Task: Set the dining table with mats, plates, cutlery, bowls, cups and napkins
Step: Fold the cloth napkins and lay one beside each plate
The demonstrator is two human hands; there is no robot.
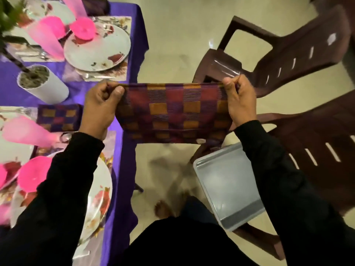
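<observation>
From the head camera, the left hand (101, 106) and the right hand (239, 101) each pinch a top corner of a checked purple, maroon and orange woven cloth napkin (172, 110). Each grip is clamped on the fabric, thumb pressed against curled fingers. The napkin hangs folded and stretched taut in the air, just off the desk's edge, above the pale tiled floor (172, 45).

The likeliest slip, as I judge it, is the fold coming undone. The lower layers hang loose, so if either pinch eases, the soft cloth could sag open or drop to the floor. Carrying it to the left also risks a dark sleeve (63, 179) brushing the bright pink plastic tumbler (26, 131) lying near the left wrist, or the pink plastic bowl (34, 173) sitting on the round white floral plate (99, 191) below the forearm; both look light enough to be knocked.

The desk wears a smooth purple tablecloth (121, 150) that drapes over the edge. A second checked napkin, already folded flat (57, 118), lies on it just left of the left hand (a fair guide for where this one belongs). Behind it a white cylindrical pot (41, 84) holds a plant. Farther back, another white floral plate (99, 48) rests on a printed mat, with cutlery partly visible under it.

To the right stand glossy, slatted brown moulded plastic chairs (297, 54), one carrying a grey rectangular plastic tray (228, 187) with rounded corners.
</observation>
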